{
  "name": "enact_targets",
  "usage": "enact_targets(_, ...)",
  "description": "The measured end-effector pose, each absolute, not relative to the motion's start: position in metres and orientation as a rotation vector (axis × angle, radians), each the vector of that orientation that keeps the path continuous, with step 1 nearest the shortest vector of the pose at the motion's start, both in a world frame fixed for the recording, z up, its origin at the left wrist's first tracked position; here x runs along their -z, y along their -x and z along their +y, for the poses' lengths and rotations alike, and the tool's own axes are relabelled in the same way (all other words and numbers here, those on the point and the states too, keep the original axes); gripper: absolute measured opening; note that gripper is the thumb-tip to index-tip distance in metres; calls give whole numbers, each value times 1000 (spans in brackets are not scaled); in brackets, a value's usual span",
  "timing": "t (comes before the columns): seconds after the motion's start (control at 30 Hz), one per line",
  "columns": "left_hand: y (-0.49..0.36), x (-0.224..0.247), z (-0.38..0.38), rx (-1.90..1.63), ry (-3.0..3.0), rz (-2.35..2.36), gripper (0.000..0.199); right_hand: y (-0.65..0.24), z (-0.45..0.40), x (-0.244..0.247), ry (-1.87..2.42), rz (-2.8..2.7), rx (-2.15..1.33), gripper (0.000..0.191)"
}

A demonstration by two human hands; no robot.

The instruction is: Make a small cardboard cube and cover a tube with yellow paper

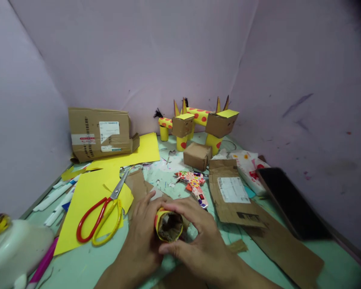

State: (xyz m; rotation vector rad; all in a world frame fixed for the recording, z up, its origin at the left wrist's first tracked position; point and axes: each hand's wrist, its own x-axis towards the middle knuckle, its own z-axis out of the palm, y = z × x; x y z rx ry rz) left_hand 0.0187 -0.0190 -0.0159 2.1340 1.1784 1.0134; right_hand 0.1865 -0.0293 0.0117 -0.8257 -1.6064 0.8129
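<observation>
Between my two hands is a short cardboard tube (161, 237) wrapped in yellow paper, its hollow brown end facing me. My left hand (146, 233) presses against the tube's left side, fingers pointing forward. Around its right side curves my right hand (200, 237), index finger over the top and thumb at the lower rim. To the left, scissors (110, 210) with one red and one yellow handle lie on a yellow paper sheet (75, 224). A flowery glue gun (194, 184) rests just beyond my hands.
Two giraffe-like cardboard figures (183, 127) (221, 125) stand at the back, near a small box (197, 155). A larger carton (100, 134) leans at back left. Cut cardboard (228, 212) and a phone (291, 204) lie right. Markers (55, 196) and a white container (21, 249) are left.
</observation>
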Motion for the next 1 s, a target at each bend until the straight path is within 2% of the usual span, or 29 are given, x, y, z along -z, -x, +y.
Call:
enact_targets(0.1, -21, 16, -19, -1013, -2167, 1197, 49, -187, -29, -12, 806, -1602, -753, 56)
enact_targets(0.17, -23, 15, -19, -1071, -2125, 1224, 48, -187, -28, -13, 818, -1621, -754, 54)
enact_targets(0.3, -21, 6, -18, -1146, -1827, 1341, 45, -194, -25, -17, 922, -1558, -817, 65)
enact_targets(0.37, -14, -4, -16, -1242, -1555, 1499, 40, -201, -21, -20, 993, -1416, -837, 49)
enact_targets(0.43, -7, -16, -12, -1400, -1285, 1596, 42, -210, -15, -22, 1032, -1278, -823, 13)
enact_targets(0.5, -1, -28, -8, -1626, -1087, 1492, 40, -218, -9, -23, 1066, -1169, -808, 33)
enact_targets(0.53, 0, -33, -6, -1721, -983, 1398, 39, -221, -5, -23, 1078, -1124, -810, 36)
enact_targets(0.63, 1, -42, -3, -1838, -835, 1232, 37, -224, 1, -22, 1165, -1126, -822, 13)
enact_targets(0.73, 1, -41, -3, -1831, -835, 1236, 37, -219, 3, -14, 1278, -1379, -822, 22)
enact_targets(1.0, 10, -47, -5, -1825, -830, 1251, 36, -199, -11, 0, 1201, -1762, -840, 15)
